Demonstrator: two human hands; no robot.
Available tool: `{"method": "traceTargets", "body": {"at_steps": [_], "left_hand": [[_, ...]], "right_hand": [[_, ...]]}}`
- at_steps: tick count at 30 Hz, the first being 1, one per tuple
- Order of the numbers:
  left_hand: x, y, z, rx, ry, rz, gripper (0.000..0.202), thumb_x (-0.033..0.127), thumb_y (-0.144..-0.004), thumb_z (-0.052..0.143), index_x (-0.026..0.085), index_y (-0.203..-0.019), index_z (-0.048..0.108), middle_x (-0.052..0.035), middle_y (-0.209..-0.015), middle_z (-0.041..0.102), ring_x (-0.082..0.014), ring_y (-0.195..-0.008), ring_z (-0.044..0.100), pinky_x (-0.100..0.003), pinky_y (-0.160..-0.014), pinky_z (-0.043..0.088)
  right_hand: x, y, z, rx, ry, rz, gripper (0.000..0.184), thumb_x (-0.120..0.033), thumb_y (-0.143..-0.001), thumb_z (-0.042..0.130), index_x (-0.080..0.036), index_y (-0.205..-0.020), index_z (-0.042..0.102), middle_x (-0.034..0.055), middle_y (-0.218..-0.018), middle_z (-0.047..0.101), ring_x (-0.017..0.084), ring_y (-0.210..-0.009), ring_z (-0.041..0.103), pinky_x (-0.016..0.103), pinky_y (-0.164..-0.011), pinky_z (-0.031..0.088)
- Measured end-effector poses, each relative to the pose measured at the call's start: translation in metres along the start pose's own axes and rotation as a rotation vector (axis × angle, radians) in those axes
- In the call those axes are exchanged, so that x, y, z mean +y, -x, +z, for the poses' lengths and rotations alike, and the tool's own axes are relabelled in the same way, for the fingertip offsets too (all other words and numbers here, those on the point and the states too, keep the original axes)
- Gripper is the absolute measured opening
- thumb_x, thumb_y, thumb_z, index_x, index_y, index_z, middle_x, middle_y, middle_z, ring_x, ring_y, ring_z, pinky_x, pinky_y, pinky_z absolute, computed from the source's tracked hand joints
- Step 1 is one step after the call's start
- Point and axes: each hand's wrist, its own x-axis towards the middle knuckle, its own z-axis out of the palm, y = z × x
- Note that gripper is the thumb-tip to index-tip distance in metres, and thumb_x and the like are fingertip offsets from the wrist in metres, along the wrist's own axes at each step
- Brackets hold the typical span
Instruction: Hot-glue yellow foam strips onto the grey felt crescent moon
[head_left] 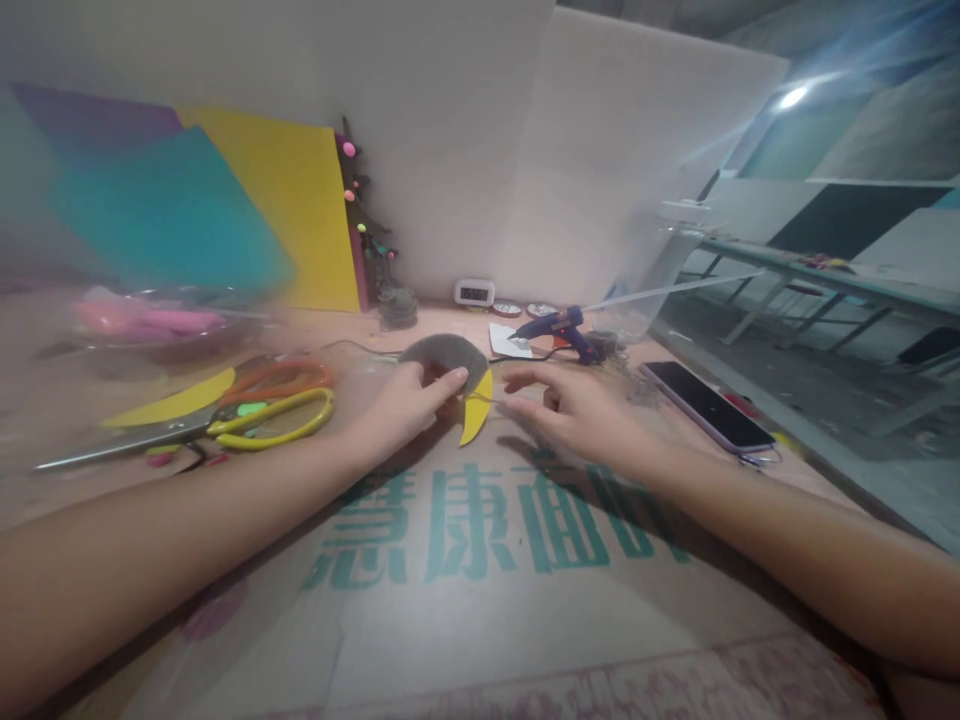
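Observation:
My left hand (420,400) grips a crescent-shaped piece (448,352), dark grey along its upper curve and yellow at its lower tip. Thumb and fingers close on its inner side. A thin strand (491,401), perhaps wire or thread, crosses the yellow part and runs to the fingertips of my right hand (559,405), which pinch its end. What the strand is made of is too small to tell. Beyond the right hand, a blue glue gun (559,328) rests with its nozzle over a white piece of paper (504,342).
Scissors (274,415) with orange and yellow handles lie left, beside a yellow crescent (180,398). A phone (709,405) lies right. Behind are a small clock (474,293), coloured sheets (277,200) and a decorated branch stand (397,308). A plastic container (667,260) stands back right.

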Motion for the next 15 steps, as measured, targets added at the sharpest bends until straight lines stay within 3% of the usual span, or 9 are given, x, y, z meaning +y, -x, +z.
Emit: {"method": "traceTargets", "body": {"at_steps": [9, 15], "left_hand": [[-0.006, -0.004, -0.003, -0.005, -0.025, 0.031, 0.030, 0.045, -0.082, 0.057, 0.019, -0.069, 0.058, -0.0004, -0.064, 0.060, -0.0156, -0.065, 0.056, -0.024, -0.062, 0.046], [-0.005, -0.004, -0.002, 0.000, 0.015, 0.016, 0.029, 0.046, -0.081, 0.058, 0.019, -0.072, 0.056, 0.0004, -0.066, 0.058, -0.0146, -0.067, 0.056, -0.023, -0.062, 0.046]], "right_hand": [[0.010, 0.005, 0.018, -0.021, -0.049, 0.025, 0.021, -0.034, -0.087, 0.061, -0.021, -0.101, 0.069, 0.0019, -0.089, 0.073, 0.013, -0.064, 0.058, 0.025, -0.061, 0.043], [0.012, 0.006, 0.018, -0.012, -0.001, -0.076, 0.016, -0.026, -0.089, 0.055, -0.020, -0.085, 0.069, 0.0024, -0.082, 0.071, 0.015, -0.073, 0.061, 0.027, -0.067, 0.044]]}}
